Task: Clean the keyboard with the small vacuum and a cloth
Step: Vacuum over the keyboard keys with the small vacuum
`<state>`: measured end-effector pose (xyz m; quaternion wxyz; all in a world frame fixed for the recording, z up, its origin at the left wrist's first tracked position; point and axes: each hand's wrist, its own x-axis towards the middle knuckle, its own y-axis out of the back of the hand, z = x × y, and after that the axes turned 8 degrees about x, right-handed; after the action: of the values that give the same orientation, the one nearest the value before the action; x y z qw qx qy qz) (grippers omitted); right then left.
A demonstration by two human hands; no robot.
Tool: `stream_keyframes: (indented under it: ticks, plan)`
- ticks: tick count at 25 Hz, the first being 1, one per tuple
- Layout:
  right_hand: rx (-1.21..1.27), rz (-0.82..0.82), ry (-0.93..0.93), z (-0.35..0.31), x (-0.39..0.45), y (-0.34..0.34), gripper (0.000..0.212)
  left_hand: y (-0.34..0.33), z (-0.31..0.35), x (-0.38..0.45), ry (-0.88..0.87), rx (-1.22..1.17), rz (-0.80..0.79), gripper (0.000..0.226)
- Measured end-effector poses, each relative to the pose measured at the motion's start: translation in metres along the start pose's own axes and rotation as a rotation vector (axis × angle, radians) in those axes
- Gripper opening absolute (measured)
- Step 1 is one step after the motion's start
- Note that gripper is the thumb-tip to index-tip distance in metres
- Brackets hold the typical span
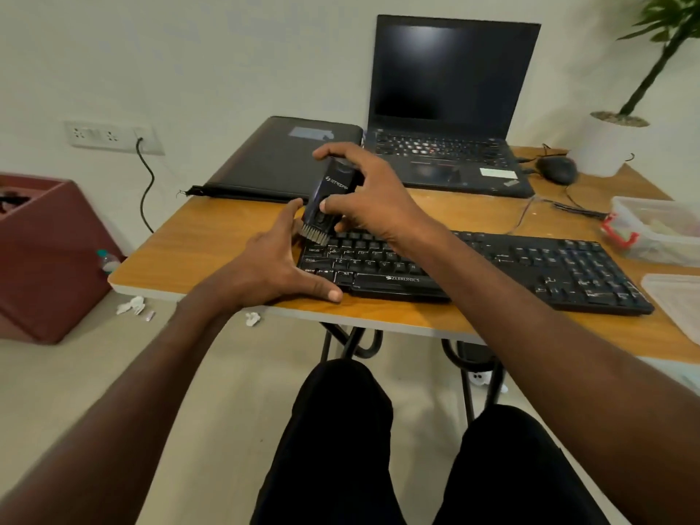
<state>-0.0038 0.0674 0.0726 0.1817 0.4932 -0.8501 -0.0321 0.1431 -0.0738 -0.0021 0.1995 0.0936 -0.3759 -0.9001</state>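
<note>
From the head camera, I see one black Zebronics keyboard (473,272) lying across the centre-right of the frame on a wooden table (197,240). My right hand (373,198) grasps one small dark vacuum (329,197) just left of centre, thumb and fingers curled round its body; the tool is tilted, its brush nozzle (315,236) touching the upper left corner of the keyboard. My left hand (280,263) is released, fingers straight, braced against the keyboard's left end with the thumb lying along its front edge on the table.

Two laptops sit behind: one open laptop (450,108) with a dark screen at upper centre, and one closed laptop (280,161) just to its left, its front edge behind the vacuum. One black mouse (557,170) rests right of the open laptop, near one white plant pot (606,145) at the upper right. Two clear plastic containers appear at the right edge: a box with a red clasp (659,229), and below it a lid or tray (678,301), only partly in frame.

At the upper left, one wall socket panel (113,137) holds one black cable (146,183). One maroon bin (45,255) stands at the left edge, with one small bottle (108,261) beside it. Scraps of white paper (130,305) lie on the floor below the table edge. I cannot find a cloth in this view.
</note>
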Motion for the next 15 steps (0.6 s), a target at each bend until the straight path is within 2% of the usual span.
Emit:
stream_keyframes:
  ticks: [3, 5, 6, 8, 10, 12, 14, 15]
  plan:
    - [-0.293, -0.229, 0.072, -0.007, 0.005, 0.010, 0.058, -0.001, 0.001, -0.001, -0.021, 0.011, 0.007, 0.161]
    - [-0.516, -0.323, 0.082, -0.018, 0.012, 0.022, 0.057, -0.002, 0.001, -0.002, -0.009, 0.031, 0.019, 0.160]
    - [-0.576, -0.313, 0.114, -0.021, 0.014, 0.022, 0.057, -0.002, 0.000, -0.001, -0.006, 0.027, 0.023, 0.158]
    - [-0.543, -0.256, 0.190, -0.019, 0.014, 0.012, 0.057, -0.001, 0.001, -0.002, -0.016, 0.007, 0.028, 0.153]
    - [-0.509, -0.287, 0.205, -0.015, 0.010, 0.008, 0.055, -0.001, 0.003, -0.002, -0.031, 0.012, 0.029, 0.149]
    - [-0.626, -0.364, 0.174, -0.019, 0.012, 0.015, 0.054, -0.002, 0.004, -0.002, -0.030, 0.027, 0.023, 0.152]
    - [-0.728, -0.352, 0.211, -0.028, 0.015, 0.015, 0.054, -0.001, 0.004, -0.002, -0.017, 0.022, 0.020, 0.155]
    - [-0.697, -0.327, 0.245, -0.030, 0.013, 0.009, 0.054, 0.000, 0.004, -0.002, -0.018, 0.022, 0.023, 0.154]
